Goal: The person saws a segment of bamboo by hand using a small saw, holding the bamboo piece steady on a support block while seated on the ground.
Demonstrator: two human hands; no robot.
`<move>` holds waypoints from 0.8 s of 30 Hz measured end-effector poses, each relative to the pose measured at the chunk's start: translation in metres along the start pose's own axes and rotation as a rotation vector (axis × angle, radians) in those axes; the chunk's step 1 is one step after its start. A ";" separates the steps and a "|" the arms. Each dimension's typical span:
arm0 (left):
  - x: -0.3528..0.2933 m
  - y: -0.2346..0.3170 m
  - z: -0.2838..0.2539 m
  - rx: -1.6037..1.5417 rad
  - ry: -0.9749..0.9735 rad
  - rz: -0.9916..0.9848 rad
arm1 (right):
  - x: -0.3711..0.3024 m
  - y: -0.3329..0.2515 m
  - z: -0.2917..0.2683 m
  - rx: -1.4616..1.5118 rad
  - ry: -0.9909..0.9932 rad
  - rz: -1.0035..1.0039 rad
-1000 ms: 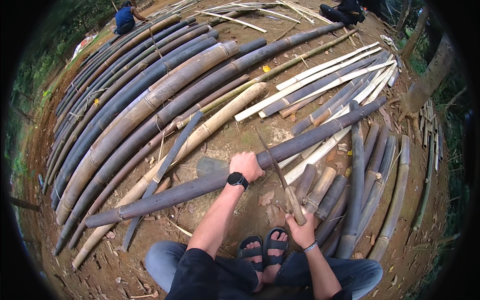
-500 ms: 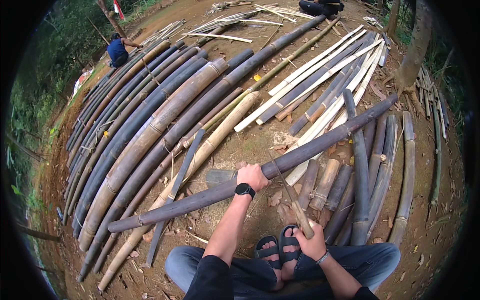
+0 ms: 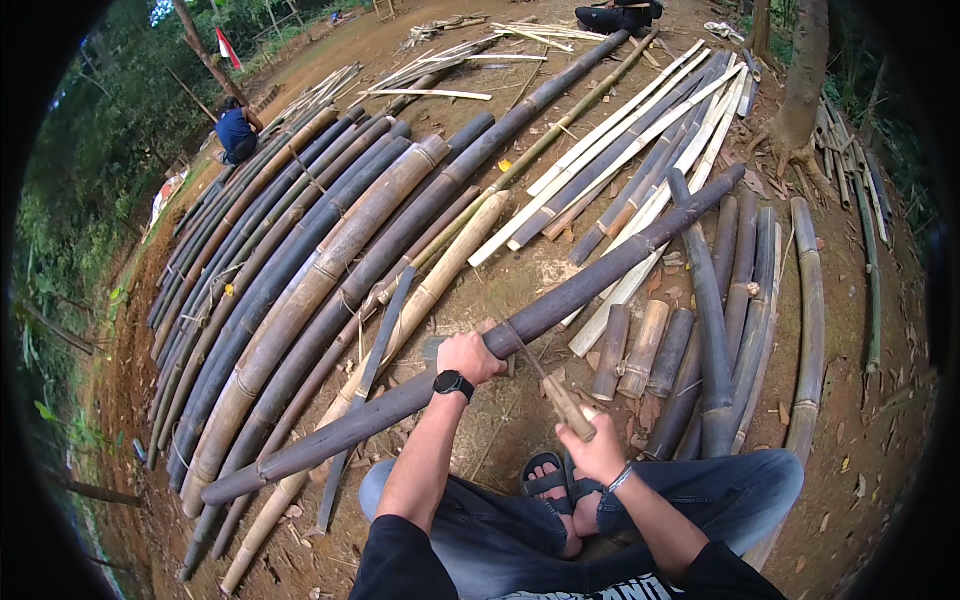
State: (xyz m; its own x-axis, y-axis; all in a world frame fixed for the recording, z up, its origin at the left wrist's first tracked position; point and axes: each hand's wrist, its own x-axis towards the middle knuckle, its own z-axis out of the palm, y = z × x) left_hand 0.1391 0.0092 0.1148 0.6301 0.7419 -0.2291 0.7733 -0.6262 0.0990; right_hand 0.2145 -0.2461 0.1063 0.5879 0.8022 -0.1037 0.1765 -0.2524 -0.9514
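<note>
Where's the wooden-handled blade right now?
In the head view, the wooden-handled blade is right of centre, gripped in the right hand, its metal crossing the dark bamboo pole just right of the left hand.

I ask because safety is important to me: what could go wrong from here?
The bladed tool meets the dark pole close to the left hand, so a slip might cut that hand. The dark pole is round and crosses over the light pole, so it could roll. The open sandals would give little cover if the tool dropped.
</note>
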 end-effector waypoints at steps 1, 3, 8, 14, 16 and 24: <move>-0.008 0.003 -0.015 0.026 -0.003 0.023 | -0.010 0.001 0.010 -0.009 -0.002 -0.001; -0.017 -0.009 -0.017 0.055 -0.026 0.002 | -0.024 -0.003 0.020 0.054 0.057 -0.051; -0.042 -0.033 -0.010 0.044 0.126 -0.097 | -0.008 -0.024 0.012 0.102 -0.110 -0.015; -0.034 -0.031 0.002 0.022 0.049 -0.078 | -0.031 -0.014 0.019 -0.018 -0.018 -0.042; -0.035 -0.040 0.006 0.038 0.039 -0.087 | -0.055 0.012 0.006 -0.103 -0.031 -0.211; -0.036 -0.024 0.008 -0.001 0.058 -0.059 | 0.000 -0.013 0.028 0.036 -0.008 -0.003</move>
State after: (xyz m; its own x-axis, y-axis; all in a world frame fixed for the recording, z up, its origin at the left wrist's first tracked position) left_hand 0.0973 -0.0039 0.1129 0.5862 0.7904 -0.1780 0.8095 -0.5805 0.0881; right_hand 0.1902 -0.2279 0.1104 0.5812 0.8072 -0.1029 0.1494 -0.2302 -0.9616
